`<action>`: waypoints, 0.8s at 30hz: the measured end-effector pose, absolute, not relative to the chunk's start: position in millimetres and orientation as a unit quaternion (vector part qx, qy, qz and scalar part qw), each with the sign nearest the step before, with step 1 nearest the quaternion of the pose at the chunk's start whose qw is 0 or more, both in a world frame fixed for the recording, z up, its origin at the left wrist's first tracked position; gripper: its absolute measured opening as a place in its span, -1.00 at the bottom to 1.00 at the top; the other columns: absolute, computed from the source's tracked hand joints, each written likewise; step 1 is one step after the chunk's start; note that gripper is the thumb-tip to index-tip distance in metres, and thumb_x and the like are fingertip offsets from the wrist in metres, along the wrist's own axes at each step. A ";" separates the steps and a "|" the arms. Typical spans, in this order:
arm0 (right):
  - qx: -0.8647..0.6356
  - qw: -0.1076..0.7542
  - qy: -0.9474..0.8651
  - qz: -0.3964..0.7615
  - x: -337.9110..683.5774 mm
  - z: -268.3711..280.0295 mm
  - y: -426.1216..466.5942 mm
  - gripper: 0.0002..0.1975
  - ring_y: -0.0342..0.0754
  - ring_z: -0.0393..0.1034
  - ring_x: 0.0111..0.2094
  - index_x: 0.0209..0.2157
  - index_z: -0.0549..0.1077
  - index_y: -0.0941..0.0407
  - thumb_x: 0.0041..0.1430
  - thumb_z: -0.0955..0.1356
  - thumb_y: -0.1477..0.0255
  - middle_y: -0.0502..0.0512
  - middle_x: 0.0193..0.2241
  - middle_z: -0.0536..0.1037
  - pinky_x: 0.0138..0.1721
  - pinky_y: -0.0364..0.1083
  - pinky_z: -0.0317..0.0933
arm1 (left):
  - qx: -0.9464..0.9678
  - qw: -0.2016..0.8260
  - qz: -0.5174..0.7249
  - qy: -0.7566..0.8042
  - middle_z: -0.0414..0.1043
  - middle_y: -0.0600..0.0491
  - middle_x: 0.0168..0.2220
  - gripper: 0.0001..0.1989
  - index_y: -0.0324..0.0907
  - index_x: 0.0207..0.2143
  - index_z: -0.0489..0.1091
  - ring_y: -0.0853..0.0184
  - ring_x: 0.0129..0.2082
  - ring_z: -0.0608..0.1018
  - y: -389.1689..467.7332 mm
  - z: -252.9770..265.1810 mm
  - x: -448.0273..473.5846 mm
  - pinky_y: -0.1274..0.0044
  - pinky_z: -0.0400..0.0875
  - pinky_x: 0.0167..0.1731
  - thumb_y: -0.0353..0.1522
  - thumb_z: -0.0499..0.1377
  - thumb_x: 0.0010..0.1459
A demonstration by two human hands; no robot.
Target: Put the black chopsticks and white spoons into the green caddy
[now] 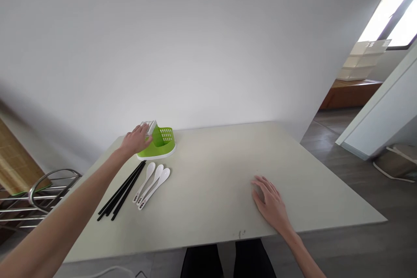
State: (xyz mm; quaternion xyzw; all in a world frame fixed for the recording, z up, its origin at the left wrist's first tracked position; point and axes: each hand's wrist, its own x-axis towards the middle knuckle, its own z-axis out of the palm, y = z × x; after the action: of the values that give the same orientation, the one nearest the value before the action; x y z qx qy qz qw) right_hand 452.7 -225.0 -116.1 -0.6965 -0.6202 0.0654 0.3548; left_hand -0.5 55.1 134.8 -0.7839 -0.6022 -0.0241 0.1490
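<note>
At the table's back left, my left hand (135, 140) reaches over a green and white plastic cutlery holder (158, 151). Its fingers and thumb are closed about the white upper part, and they hide some of the holder's left side. Just in front lie several black chopsticks (124, 192) in a loose bundle. Beside them, three white spoons (154, 184) rest with their bowls toward the holder. My right hand (269, 202) lies on the tabletop at the front right, palm down with fingers stretched out, holding nothing.
The pale table (215, 173) meets a white wall (211, 52) at the back. A metal rack (48, 191) stands beyond its left edge. On the right are a doorway, stacked translucent boxes (361, 61) and a window (391, 13).
</note>
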 end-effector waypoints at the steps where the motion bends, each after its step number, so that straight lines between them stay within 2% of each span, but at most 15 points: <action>1: -0.697 0.355 -0.620 0.065 453.1 -116.7 -224.9 -0.55 0.20 0.13 0.43 0.17 0.48 -0.01 0.48 0.16 0.13 0.15 0.34 0.41 0.38 0.30 0.09 | -0.784 0.148 -0.019 -0.603 0.17 -0.25 0.44 -0.39 -0.23 0.39 0.12 -0.01 0.39 0.29 52.2 135.9 -0.8 0.13 0.31 0.24 -0.20 -0.08 0.37; 5: -0.696 0.357 -0.620 0.062 454.4 -119.2 -223.6 -0.56 0.19 0.14 0.43 0.15 0.48 -0.01 0.47 0.16 0.14 0.13 0.33 0.42 0.38 0.29 0.09 | -0.786 0.132 -0.012 -0.603 0.12 -0.24 0.46 -0.38 -0.23 0.42 0.08 0.00 0.41 0.26 41.8 137.6 -2.4 0.13 0.26 0.27 -0.18 -0.12 0.40; 9: -0.694 0.357 -0.623 0.059 454.8 -121.8 -221.6 -0.56 0.18 0.14 0.43 0.15 0.47 0.00 0.47 0.16 0.14 0.14 0.33 0.42 0.37 0.28 0.09 | -0.790 0.145 -0.085 -0.590 -0.03 -0.22 0.52 -0.31 -0.30 0.46 0.01 -0.07 0.51 0.01 19.7 129.3 2.1 0.09 0.05 0.40 -0.11 -0.14 0.43; 12: -0.694 0.356 -0.624 0.052 455.5 -123.8 -220.4 -0.57 0.18 0.15 0.42 0.14 0.47 0.01 0.46 0.16 0.16 0.13 0.32 0.43 0.37 0.28 0.09 | -0.817 0.151 -0.153 -0.535 -0.03 -0.18 0.52 -0.32 -0.32 0.47 0.02 0.04 0.54 -0.10 -15.5 111.6 14.8 0.13 -0.08 0.46 -0.11 -0.17 0.47; 14: -0.694 0.357 -0.624 0.048 456.2 -124.7 -220.0 -0.58 0.18 0.16 0.42 0.13 0.48 0.01 0.45 0.17 0.18 0.13 0.32 0.44 0.37 0.28 0.09 | -0.852 0.129 -0.159 -0.482 0.03 -0.15 0.51 -0.37 -0.25 0.45 0.08 0.10 0.54 -0.03 -46.6 92.6 26.0 0.15 -0.06 0.47 -0.11 -0.17 0.48; 17: -0.694 0.355 -0.624 0.047 457.4 -125.4 -219.7 -0.59 0.17 0.18 0.41 0.12 0.49 0.03 0.44 0.18 0.19 0.14 0.31 0.44 0.38 0.28 0.08 | -0.898 0.073 -0.131 -0.413 0.15 -0.11 0.47 -0.48 -0.11 0.38 0.22 0.10 0.49 0.14 -94.7 55.9 41.0 0.13 0.09 0.43 -0.14 -0.09 0.49; 20: -0.695 0.357 -0.622 0.045 458.3 -125.6 -219.5 -0.60 0.17 0.20 0.40 0.09 0.50 0.04 0.43 0.19 0.20 0.15 0.29 0.46 0.39 0.28 0.09 | -0.927 0.032 -0.117 -0.355 0.16 -0.09 0.46 -0.51 -0.07 0.35 0.26 0.08 0.49 0.15 -132.7 19.1 48.3 0.12 0.15 0.42 -0.15 -0.01 0.48; 24: -0.693 0.357 -0.624 0.047 458.8 -125.1 -220.0 -0.59 0.18 0.20 0.40 0.10 0.49 0.03 0.42 0.18 0.20 0.15 0.30 0.46 0.38 0.29 0.09 | -0.925 -0.001 -0.125 -0.358 0.12 -0.05 0.48 -0.47 -0.06 0.42 0.16 0.12 0.51 0.09 -156.3 -14.6 45.0 0.18 0.18 0.42 -0.13 -0.01 0.49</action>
State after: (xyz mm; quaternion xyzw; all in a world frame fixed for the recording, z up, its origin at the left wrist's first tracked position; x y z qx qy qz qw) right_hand 458.8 -220.0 -125.1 -0.6935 -0.6243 0.0466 0.3565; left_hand 45.0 -156.3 -14.6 -0.9254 -0.3580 -0.1246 -0.0005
